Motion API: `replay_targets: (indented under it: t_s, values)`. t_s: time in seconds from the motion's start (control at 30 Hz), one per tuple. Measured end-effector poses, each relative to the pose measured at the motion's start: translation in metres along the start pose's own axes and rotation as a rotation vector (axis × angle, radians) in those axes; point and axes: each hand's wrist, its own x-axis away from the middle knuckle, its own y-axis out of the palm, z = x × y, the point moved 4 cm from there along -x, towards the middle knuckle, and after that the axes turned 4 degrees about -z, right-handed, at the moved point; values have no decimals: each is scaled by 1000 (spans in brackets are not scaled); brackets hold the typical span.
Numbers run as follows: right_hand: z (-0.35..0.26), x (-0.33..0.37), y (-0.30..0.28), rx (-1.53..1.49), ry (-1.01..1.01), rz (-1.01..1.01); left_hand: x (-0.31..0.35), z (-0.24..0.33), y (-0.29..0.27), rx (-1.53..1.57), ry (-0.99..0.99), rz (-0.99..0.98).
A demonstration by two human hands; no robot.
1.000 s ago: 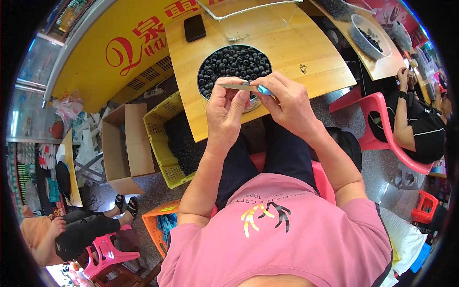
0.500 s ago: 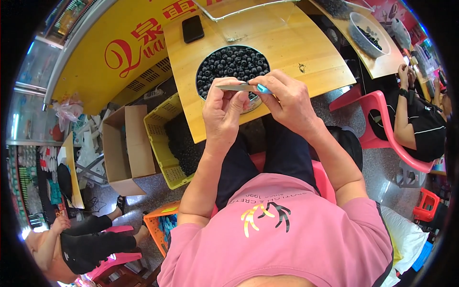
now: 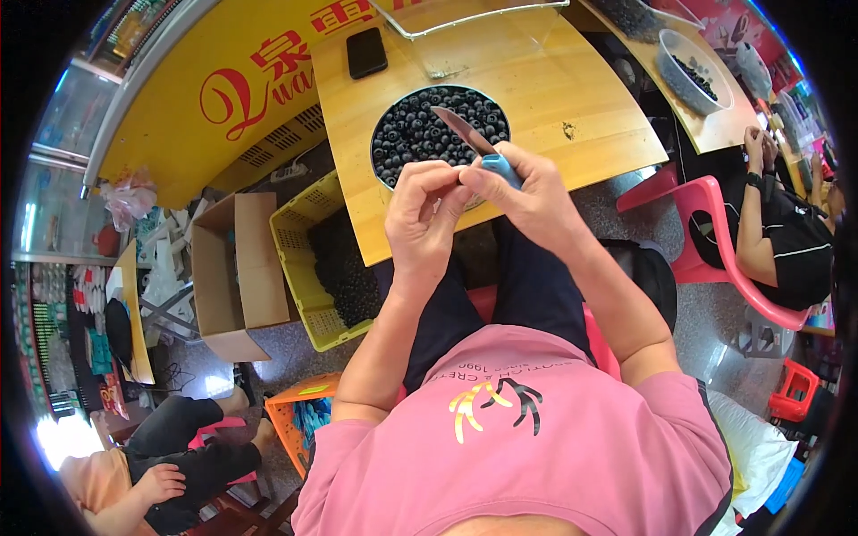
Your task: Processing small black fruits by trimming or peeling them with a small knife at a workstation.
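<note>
My right hand [image 3: 529, 189] is closed round the blue handle [image 3: 500, 168] of a small knife. Its blade [image 3: 465, 130] points up and left over a round bowl [image 3: 373, 147] heaped with small, round, black fruit-like pieces [image 3: 420, 125]. My left hand [image 3: 422, 214] is closed in a pinch, its fingertips meeting my right thumb in front of the bowl's near rim. Whatever lies between those fingertips is mostly hidden and too small to name.
A black phone [image 3: 366, 54] lies on the wooden table [image 3: 572, 98]. Left of the table stand a yellow crate [image 3: 313, 326] of dark pieces and an open cardboard box [image 3: 259, 259]. A pink chair [image 3: 693, 214] and a seated person [image 3: 778, 232] are at right; another person [image 3: 170, 456] sits lower left.
The knife blade has swung from lying level across my left fingers to pointing up and left over the bowl. My fingertips now meet below it. The person at lower left has lowered a hand.
</note>
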Motion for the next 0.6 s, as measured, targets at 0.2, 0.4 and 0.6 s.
replay_targets:
  t_s: [0.2,0.4,0.6]
  values:
    - [-2,6,26,-417,129,-164,13,14,-20,-165,90,-12]
    - [5,8,56,-460,232,-288,41,25,-52,-114,-50,-24]
    - [12,2,10,-211,89,-60,61,15,-122,-724,-168,109]
